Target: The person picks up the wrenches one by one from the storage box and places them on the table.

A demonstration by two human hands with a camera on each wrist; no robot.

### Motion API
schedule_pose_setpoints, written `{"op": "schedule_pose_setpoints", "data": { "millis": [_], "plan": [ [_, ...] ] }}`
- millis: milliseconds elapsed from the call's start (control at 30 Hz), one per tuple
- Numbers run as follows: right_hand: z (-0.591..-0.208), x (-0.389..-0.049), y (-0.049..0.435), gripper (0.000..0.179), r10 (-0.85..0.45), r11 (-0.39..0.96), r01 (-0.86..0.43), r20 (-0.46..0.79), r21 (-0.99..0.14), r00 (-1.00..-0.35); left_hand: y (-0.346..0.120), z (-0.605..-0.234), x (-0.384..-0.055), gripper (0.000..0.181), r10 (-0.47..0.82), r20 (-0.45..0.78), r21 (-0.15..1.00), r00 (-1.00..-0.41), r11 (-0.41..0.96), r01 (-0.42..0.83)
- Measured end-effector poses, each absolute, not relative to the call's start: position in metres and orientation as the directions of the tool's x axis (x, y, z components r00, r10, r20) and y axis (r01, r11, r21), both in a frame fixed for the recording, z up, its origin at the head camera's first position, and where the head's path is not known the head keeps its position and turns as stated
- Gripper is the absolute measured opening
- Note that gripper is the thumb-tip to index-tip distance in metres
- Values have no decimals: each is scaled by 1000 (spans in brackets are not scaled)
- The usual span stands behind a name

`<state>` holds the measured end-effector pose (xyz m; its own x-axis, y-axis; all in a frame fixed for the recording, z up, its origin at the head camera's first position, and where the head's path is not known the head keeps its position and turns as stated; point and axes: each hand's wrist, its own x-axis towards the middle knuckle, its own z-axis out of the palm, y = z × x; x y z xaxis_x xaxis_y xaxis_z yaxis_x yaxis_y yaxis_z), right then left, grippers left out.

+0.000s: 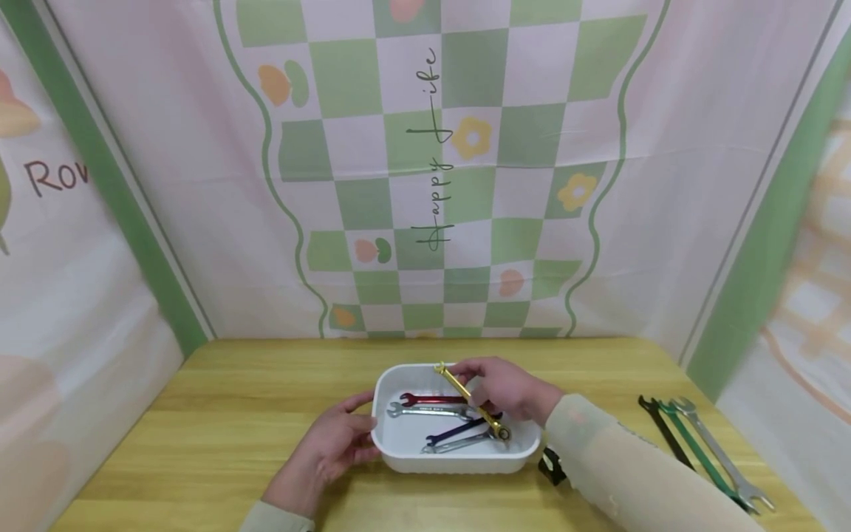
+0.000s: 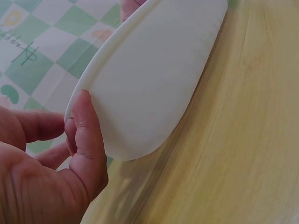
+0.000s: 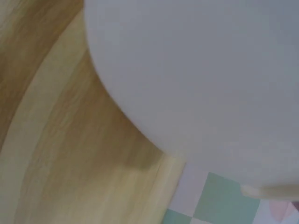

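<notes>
My right hand (image 1: 508, 388) holds a gold wrench (image 1: 455, 383) slantwise over the white tray (image 1: 459, 464), its ring end low and to the right. Inside the tray lie a red wrench (image 1: 432, 400), a silver wrench (image 1: 425, 411), a dark purple wrench (image 1: 452, 430) and another silver wrench (image 1: 459, 443), partly overlapped by others. My left hand (image 1: 339, 436) grips the tray's left end. The left wrist view shows its fingertips at the rim and against the outer wall (image 2: 145, 84). In the right wrist view the tray's wall (image 3: 196, 84) fills most of the picture, hiding the hand.
On the table's right side lie a black wrench (image 1: 665, 432), a green wrench (image 1: 698, 451) and a silver wrench (image 1: 718, 451), partly covered by my right sleeve (image 1: 631, 465). A black piece (image 1: 551, 467) shows beside the tray. A patterned cloth (image 1: 439, 185) hangs behind the wooden table (image 1: 266, 391).
</notes>
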<state>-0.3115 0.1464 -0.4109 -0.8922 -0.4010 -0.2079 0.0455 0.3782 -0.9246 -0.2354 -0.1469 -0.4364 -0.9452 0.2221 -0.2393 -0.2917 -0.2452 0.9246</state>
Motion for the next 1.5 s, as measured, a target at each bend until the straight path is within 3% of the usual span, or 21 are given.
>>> {"op": "schedule_pose_setpoints", "data": {
  "millis": [267,900,1167,1500],
  "plan": [
    [-403,-312,155,66,-429,219,92,-180,-971,-885,-147,-437,-235,64,225,-243,923,-944,-246,-296],
    [-382,-306,192,65,-380,25,100,-102,-995,-919,-147,-438,-236,64,227,-241,924,-944,-243,-294],
    [-376,-302,219,67,-342,-6,91,-83,-996,-936,-147,-439,-237,64,224,-240,925,-944,-241,-293],
    [-380,-301,259,62,-282,62,72,-87,-996,-955,-147,-439,-237,64,217,-243,926,-945,-237,-293]
  ]
}}
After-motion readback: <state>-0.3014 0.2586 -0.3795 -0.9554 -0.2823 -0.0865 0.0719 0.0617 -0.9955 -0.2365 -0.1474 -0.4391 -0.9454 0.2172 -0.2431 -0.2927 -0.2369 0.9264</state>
